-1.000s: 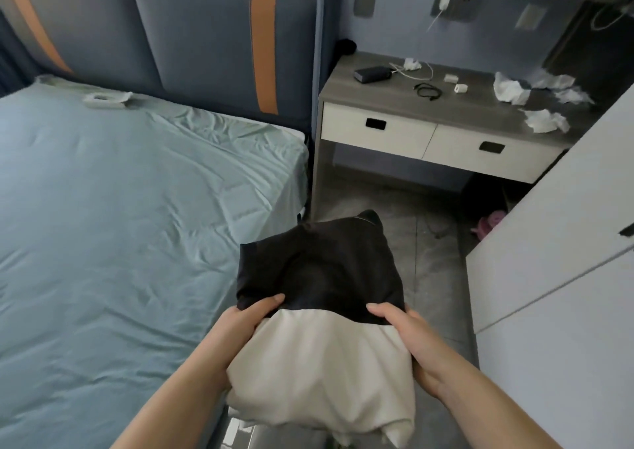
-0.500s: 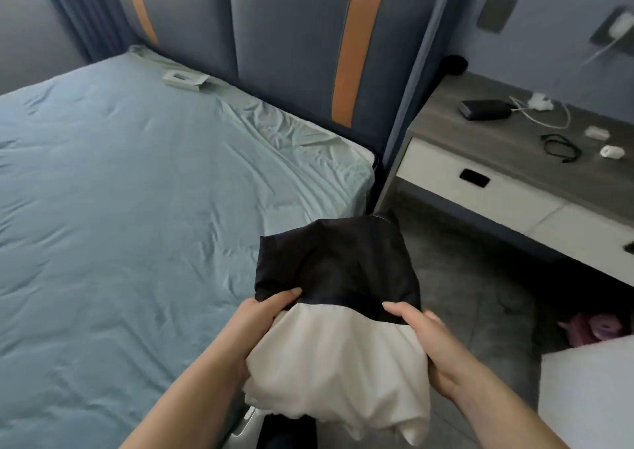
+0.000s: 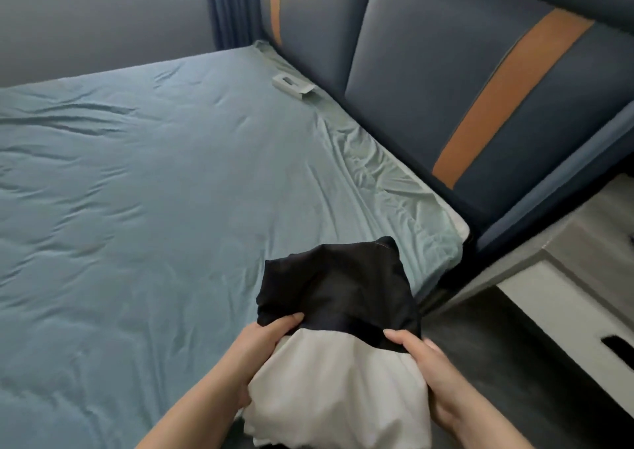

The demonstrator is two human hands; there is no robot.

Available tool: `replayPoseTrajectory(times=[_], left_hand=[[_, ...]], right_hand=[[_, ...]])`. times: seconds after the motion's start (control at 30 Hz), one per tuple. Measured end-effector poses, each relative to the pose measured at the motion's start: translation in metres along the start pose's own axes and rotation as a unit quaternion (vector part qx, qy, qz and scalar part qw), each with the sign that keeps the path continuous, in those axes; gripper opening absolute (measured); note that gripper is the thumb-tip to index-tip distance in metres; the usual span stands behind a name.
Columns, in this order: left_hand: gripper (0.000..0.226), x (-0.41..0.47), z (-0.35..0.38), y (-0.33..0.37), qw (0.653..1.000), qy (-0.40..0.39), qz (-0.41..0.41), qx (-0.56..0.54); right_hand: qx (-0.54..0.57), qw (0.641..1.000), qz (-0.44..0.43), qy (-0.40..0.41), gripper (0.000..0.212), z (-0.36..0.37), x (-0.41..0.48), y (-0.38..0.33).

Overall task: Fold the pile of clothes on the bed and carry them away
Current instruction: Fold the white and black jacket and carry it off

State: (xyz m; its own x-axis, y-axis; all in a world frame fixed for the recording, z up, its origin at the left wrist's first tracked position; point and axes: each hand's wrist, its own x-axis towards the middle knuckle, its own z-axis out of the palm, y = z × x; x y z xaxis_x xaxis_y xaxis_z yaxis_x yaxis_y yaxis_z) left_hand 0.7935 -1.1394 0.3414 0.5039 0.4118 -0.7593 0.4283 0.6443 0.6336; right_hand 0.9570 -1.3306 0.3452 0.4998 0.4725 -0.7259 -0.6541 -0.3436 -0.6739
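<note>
We clasp the folded stack [image 3: 339, 366] from both sides, left hand [image 3: 262, 349] at nine o'clock, right hand [image 3: 434, 373] at three; its long axis points to twelve.

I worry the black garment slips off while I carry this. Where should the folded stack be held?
Probably as now: the two side edges, one hand from each side. Left hand and right hand grip where the black garment overlaps the white garment, thumbs on top pinning the black one, since it lies loose on the sagging white bundle.
</note>
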Motion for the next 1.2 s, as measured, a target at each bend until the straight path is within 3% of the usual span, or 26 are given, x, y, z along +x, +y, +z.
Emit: replayPoseTrajectory(times=[0.37,0.53,0.7,0.83,1.0,1.1,1.2], left_hand=[[0.017,0.092,0.067,-0.002,0.977,0.136,-0.004,-0.164],[0.037,0.155,0.068,-0.001,0.972,0.144,-0.043,-0.180],[0.029,0.206,0.053,0.005,0.972,0.160,0.009,-0.170],[0.049,0.262,0.036,-0.029,0.962,0.145,0.048,-0.227],[0.040,0.364,0.048,-0.107,0.941,0.225,-0.046,-0.249],[0.026,0.393,0.049,-0.141,0.940,0.290,-0.026,-0.180],[0.038,0.380,0.049,-0.153,0.945,0.257,0.004,-0.204]], right_hand=[[-0.176,0.972,0.070,-0.137,0.035,-0.034,0.166,-0.091],[-0.234,0.954,0.091,-0.166,0.033,-0.025,0.245,-0.103],[-0.198,0.955,0.100,-0.196,0.035,-0.012,0.303,-0.107],[-0.128,0.946,0.122,-0.273,0.053,-0.021,0.369,-0.087],[-0.257,0.941,0.120,-0.187,0.042,-0.032,0.463,-0.011],[-0.308,0.935,0.090,-0.152,0.039,-0.046,0.491,0.020],[-0.313,0.936,0.063,-0.149,0.039,-0.057,0.489,0.024]])
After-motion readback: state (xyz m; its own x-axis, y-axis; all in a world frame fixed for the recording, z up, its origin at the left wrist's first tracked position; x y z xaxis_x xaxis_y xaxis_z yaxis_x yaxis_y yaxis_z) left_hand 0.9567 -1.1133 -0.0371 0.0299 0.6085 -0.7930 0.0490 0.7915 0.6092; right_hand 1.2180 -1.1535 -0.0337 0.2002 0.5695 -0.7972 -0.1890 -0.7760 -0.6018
